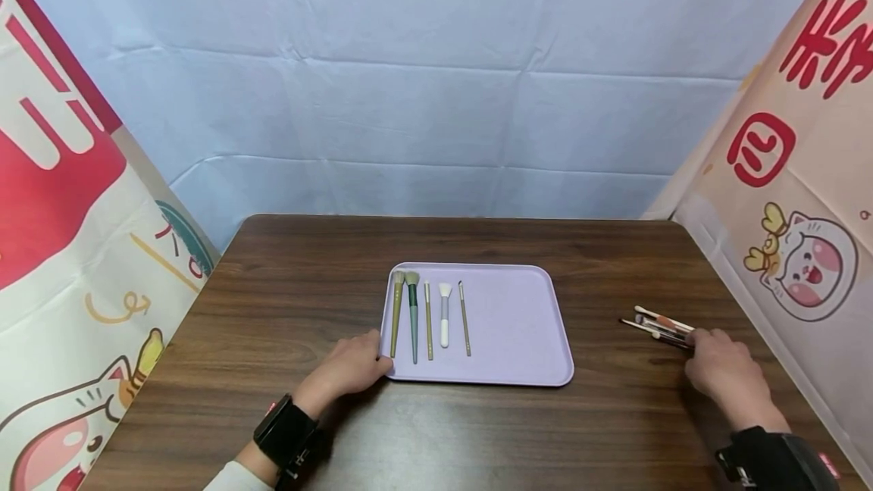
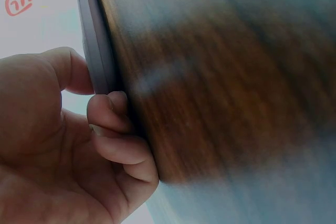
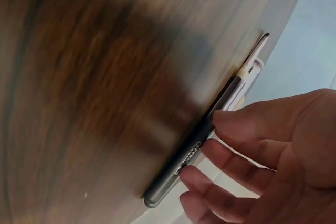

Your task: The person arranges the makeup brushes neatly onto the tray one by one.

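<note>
A lilac tray point(image 1: 505, 324) lies on the table. In it, several makeup brushes stand side by side, among them a dark green-handled brush point(image 1: 413, 317) and a short white brush point(image 1: 445, 317). My left hand point(image 1: 351, 364) grips the tray's near left corner; in the left wrist view the thumb lies on one side of the rim and curled fingers on the other. My right hand point(image 1: 730, 371) is at a loose pile of makeup brushes point(image 1: 658, 326) on the right. Its loosely bent fingertips touch a black-handled brush point(image 3: 181, 161) in the right wrist view.
A dark wood-grain table point(image 1: 300, 279) carries the tray and the pile. A pale blue cloth point(image 1: 409, 97) hangs behind it. Printed cloths flank it on the left point(image 1: 68, 248) and right point(image 1: 805, 211), the right one close to my right hand.
</note>
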A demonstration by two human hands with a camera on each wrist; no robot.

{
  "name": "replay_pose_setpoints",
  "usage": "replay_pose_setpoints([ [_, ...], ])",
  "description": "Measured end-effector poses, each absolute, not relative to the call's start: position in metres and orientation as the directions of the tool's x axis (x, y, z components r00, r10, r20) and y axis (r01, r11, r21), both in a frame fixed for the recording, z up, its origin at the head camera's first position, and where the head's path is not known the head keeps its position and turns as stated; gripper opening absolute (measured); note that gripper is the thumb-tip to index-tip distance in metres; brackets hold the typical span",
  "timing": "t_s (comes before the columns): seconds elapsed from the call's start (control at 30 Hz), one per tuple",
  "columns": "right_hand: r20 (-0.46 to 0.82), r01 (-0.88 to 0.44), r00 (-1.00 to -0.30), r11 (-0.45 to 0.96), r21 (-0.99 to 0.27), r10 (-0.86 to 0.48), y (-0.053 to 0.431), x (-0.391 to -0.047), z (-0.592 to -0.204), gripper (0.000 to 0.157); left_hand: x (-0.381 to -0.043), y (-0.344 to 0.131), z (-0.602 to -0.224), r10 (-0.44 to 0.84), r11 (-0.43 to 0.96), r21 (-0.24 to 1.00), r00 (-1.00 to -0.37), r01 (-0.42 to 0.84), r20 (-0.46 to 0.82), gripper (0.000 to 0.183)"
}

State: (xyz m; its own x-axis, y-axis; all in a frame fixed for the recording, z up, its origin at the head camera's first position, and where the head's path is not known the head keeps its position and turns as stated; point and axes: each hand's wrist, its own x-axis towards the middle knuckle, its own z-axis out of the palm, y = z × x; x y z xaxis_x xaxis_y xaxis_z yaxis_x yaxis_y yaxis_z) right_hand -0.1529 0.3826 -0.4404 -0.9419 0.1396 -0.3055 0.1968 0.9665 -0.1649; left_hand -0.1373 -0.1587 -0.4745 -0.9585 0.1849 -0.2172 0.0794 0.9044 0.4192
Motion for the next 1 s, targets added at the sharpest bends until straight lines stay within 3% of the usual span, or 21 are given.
replay_pose_setpoints([
  [0.5,-0.305,0.121,-0.95,0.978,-0.173,0.063,0.398,-0.162,-0.448,0.032,-0.139,-0.157,-0.474,0.19,0.909,0.408,-0.957,0.087,-0.218,0.022],
  [1.0,-0.273,0.125,-0.959,0.975,-0.182,0.072,0.392,-0.158,-0.441,0.028,-0.137,-0.158,-0.473,0.204,0.91,0.4,-0.955,0.106,-0.213,0.022],
])
